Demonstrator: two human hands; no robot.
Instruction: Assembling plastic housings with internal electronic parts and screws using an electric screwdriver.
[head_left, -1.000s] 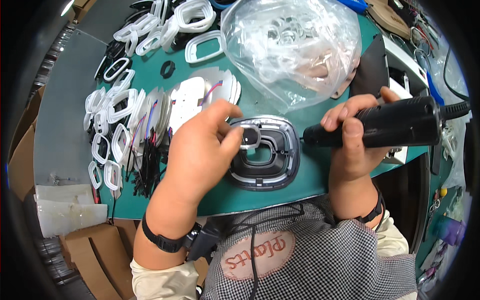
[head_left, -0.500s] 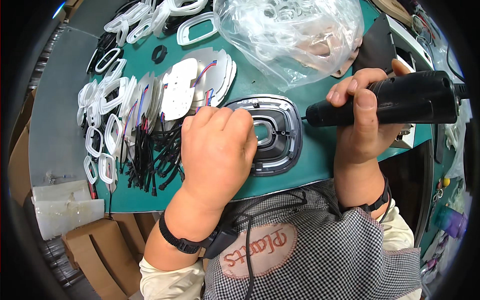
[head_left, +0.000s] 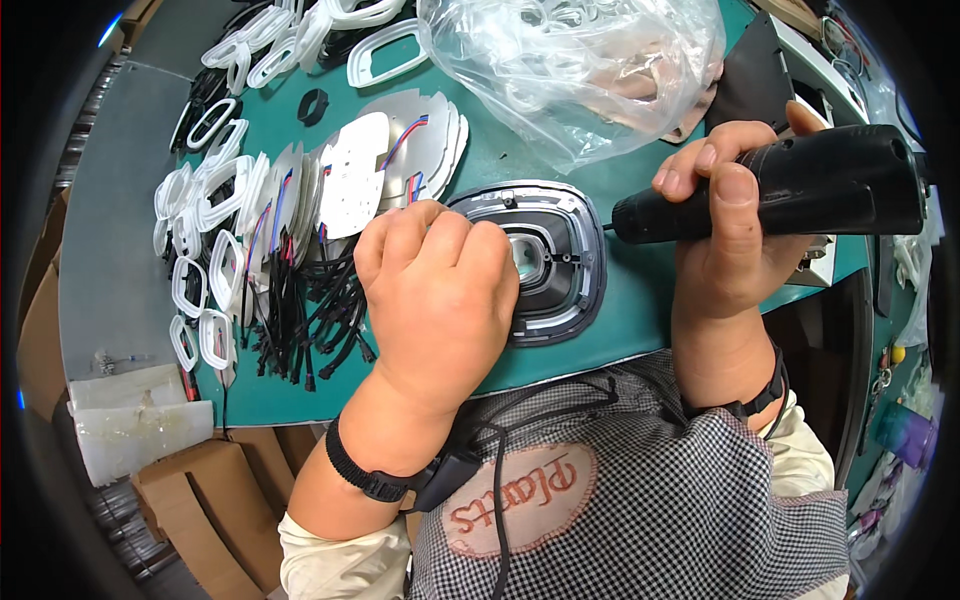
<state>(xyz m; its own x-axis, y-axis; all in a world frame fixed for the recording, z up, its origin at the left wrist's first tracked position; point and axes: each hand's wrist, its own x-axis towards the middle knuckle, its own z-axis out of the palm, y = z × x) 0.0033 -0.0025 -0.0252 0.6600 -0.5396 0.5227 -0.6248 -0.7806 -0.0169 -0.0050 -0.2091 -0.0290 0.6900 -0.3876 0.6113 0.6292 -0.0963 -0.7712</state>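
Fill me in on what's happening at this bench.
A person's right hand grips a black power tool, its tip pointing left, close to the right edge of a dark rounded frame on the green table. The left hand, fingers curled, covers the frame's left side; anything in it is hidden. White plates and a clear plastic bag lie farther back.
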